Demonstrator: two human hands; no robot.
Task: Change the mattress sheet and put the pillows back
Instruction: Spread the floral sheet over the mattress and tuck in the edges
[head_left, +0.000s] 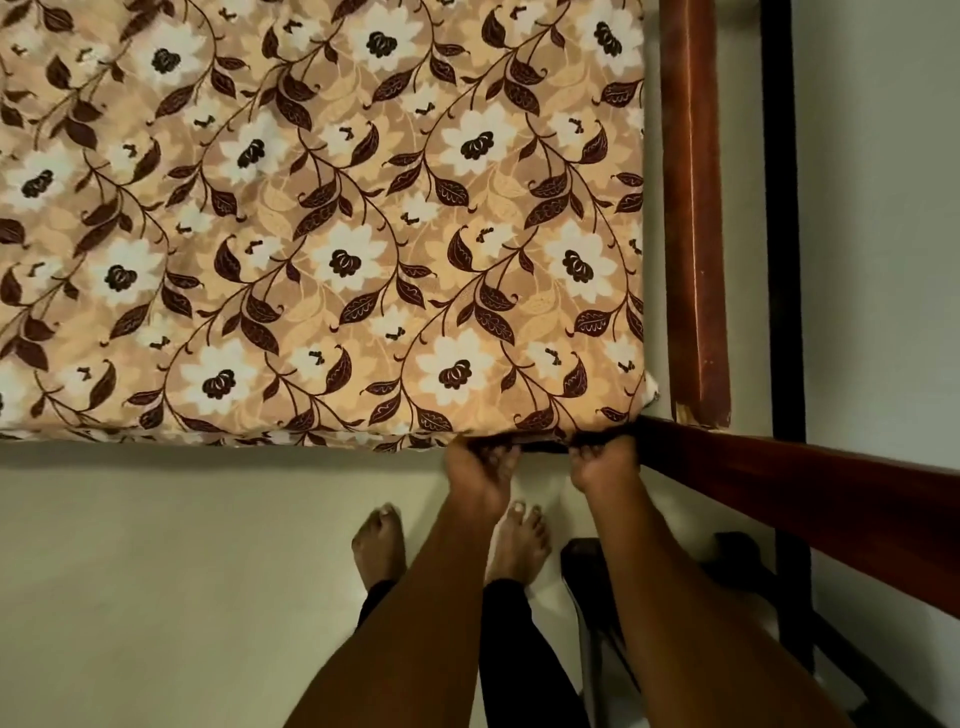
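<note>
A: Counting first: 1 mattress, 1 sheet (322, 218), 2 hands, 2 bare feet, 2 wooden rails. No pillows in view.

B: Hands?

A: Left hand (480, 467) and right hand (602, 465) both at the mattress's near edge, close to its near right corner. Fingers curl under the hem, gripping the sheet there. Fingertips hidden under the fabric.

B: Sheet details?

A: Tan woven cloth, printed white flowers with dark centers, dark brown leaves on thin vines. Lies flat over the whole top of the mattress, wraps down the near edge and the right edge. Small white bit pokes out at the near right corner, can't tell what it is.

B: Frame?

A: Reddish-brown glossy wood. 1 rail (693, 208) runs along the mattress's right edge, chipped at its near end. Second rail (810, 499) angles off from the near right corner, just beside the right hand.

B: Floor?

A: Pale smooth floor (156, 571). Left foot (379, 545) and right foot (519, 545) stand on it near the mattress's near edge, black trouser cuffs above. Dark objects by the right arm, unclear.

B: Any writing?

A: None readable.
</note>
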